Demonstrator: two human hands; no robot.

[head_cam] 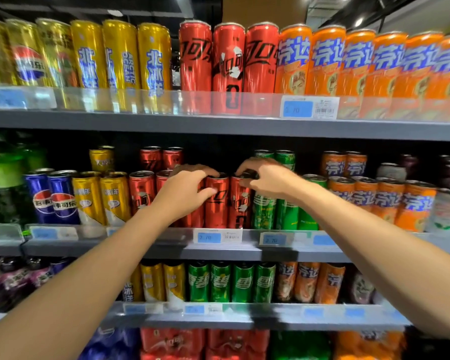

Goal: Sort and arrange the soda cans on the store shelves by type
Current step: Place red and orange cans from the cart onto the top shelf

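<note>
On the middle shelf (166,249) stands a front row of slim cans sorted by colour: blue, yellow, red, green, orange. My left hand (185,193) curls round a red cola can (217,203) at its top and side. My right hand (268,178) grips the top of the neighbouring red cola can (239,206) from above. Both red cans stand upright on the shelf, side by side and touching. More red cans (140,193) stand to the left of my left hand. Green cans (286,211) stand directly to the right, partly behind my right wrist.
The top shelf carries gold, yellow, red and orange cans (325,61) behind a clear rail. Below are yellow, green (221,281) and orange cans, with multipacks at the bottom. Blue price tags (209,237) line the shelf edges. Green bottles (3,172) stand at far left.
</note>
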